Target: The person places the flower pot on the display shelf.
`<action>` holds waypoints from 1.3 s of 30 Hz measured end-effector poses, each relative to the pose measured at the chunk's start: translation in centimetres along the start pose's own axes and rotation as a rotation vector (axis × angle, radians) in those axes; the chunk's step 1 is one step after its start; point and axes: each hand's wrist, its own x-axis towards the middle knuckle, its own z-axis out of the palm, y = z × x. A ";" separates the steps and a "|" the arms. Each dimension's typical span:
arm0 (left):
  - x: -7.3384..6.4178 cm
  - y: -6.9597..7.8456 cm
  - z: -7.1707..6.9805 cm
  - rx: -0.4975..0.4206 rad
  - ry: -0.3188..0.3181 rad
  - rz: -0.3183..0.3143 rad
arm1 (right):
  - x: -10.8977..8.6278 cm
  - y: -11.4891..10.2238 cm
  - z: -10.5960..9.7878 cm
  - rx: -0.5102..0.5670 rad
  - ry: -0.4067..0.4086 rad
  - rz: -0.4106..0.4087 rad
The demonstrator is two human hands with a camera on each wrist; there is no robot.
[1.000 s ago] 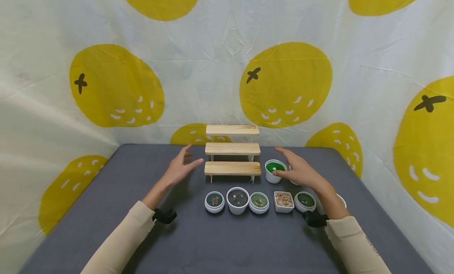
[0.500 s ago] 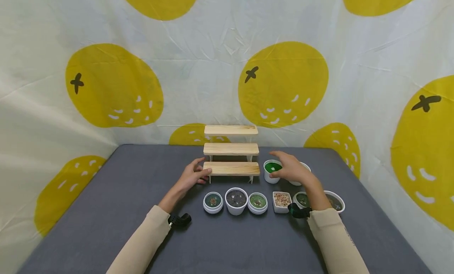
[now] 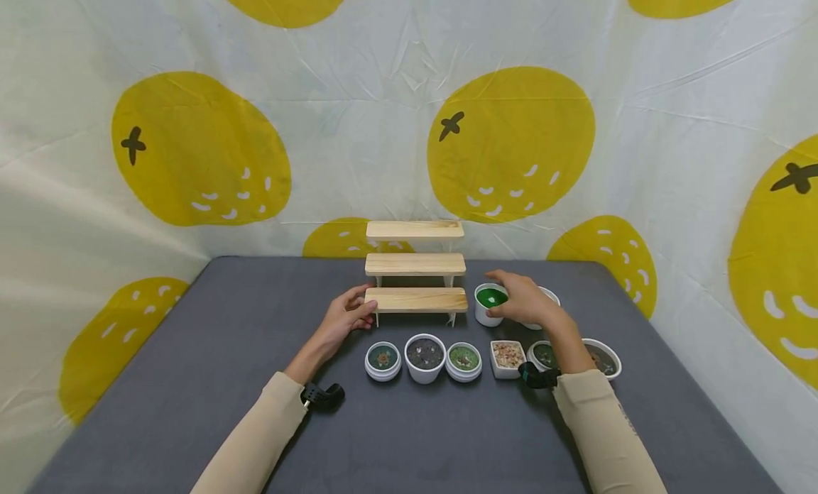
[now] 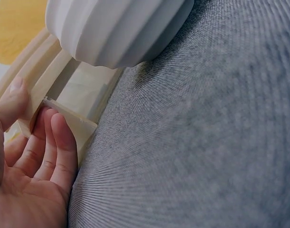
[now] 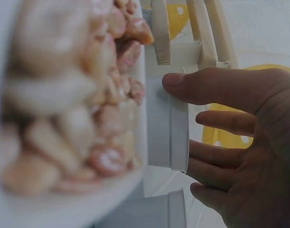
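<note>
A three-tier wooden shelf stand (image 3: 416,264) stands at the back of the grey table. My left hand (image 3: 341,322) grips the left end of its lowest board; in the left wrist view the thumb lies on the board (image 4: 44,80) and the fingers curl beneath, beside the leg. To the right of the stand is a white pot (image 3: 488,317) with a green fill. My right hand (image 3: 525,302) holds this pot near its rim, thumb on the near side and fingers on the far side. In the right wrist view the pot (image 5: 161,126) is partly behind a tub of pebbles.
In front of the stand sit a dark-filled white pot (image 3: 424,358), two low round pots (image 3: 383,360) (image 3: 464,362) and a square pebble tub (image 3: 508,359). Other white pots (image 3: 603,359) (image 3: 549,295) stand around the right forearm. A patterned cloth (image 3: 351,146) hangs behind.
My left hand has moved right and forward from the air onto the lowest board's end. The right hand has come in slightly and lowered around the green-filled pot. The pot has not visibly moved.
</note>
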 end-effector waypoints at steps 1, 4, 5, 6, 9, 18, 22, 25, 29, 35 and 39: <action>0.0 0.0 0.0 0.001 0.000 0.001 | -0.1 0.0 0.0 0.006 0.005 -0.005; -0.1 0.0 0.0 -0.004 -0.006 0.009 | -0.3 0.0 -0.1 0.006 0.032 -0.024; -0.2 0.0 -0.1 -0.006 -0.007 0.012 | -0.3 0.0 -0.1 0.004 0.040 -0.032; -0.2 -0.1 -0.1 -0.002 -0.010 0.018 | -0.4 0.0 -0.2 0.000 0.048 -0.038; -0.2 -0.1 -0.1 0.005 -0.016 0.030 | -0.7 -0.1 -0.4 -0.008 0.059 -0.045; -0.1 -0.4 -0.1 0.000 -0.002 0.026 | -1.5 -0.6 -1.4 0.033 0.075 -0.071; 0.0 -0.4 -0.1 0.002 -0.010 0.035 | -1.5 -0.8 -1.8 0.054 0.097 -0.097; 0.0 -0.3 -0.2 0.002 -0.017 0.043 | -1.5 -1.0 -2.1 0.081 0.119 -0.101; -0.1 -0.2 -0.2 -0.003 -0.022 0.045 | -1.6 -1.7 -2.5 0.110 0.165 -0.109; -0.3 -0.1 -0.3 0.007 -0.024 0.047 | -1.6 -2.1 -2.7 0.141 0.216 -0.118; -0.3 -0.1 -0.1 0.006 -0.020 0.034 | -1.7 -2.3 -2.6 0.194 0.226 -0.123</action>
